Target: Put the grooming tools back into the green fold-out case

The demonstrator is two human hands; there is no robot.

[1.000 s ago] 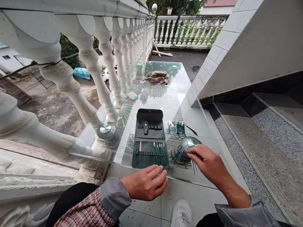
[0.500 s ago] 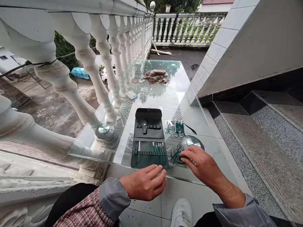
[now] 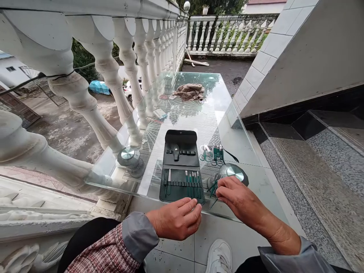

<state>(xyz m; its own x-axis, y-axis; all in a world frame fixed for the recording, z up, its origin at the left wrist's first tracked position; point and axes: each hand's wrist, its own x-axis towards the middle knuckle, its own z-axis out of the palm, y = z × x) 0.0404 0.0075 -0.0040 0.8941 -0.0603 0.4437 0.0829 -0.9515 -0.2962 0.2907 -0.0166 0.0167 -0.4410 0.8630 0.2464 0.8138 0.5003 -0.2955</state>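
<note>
Left hand [image 3: 178,220] is loosely curled by the near right corner of the black folding leather-look case [image 3: 178,176], can't tell if it's gripping. Right hand [image 3: 240,201] is bunched narrow over the slim green metal tools [image 3: 211,188] near the clear glass worktop's [image 3: 244,153] near edge; holding one? Can't tell. I'd pinch a single tool mid-shaft and steady the case. Green-and-silver nail clippers [image 3: 217,152] sit farther back, toward the right edge.

Left hand [image 3: 178,220] loosely curled, right hand [image 3: 236,197] pinching
</note>
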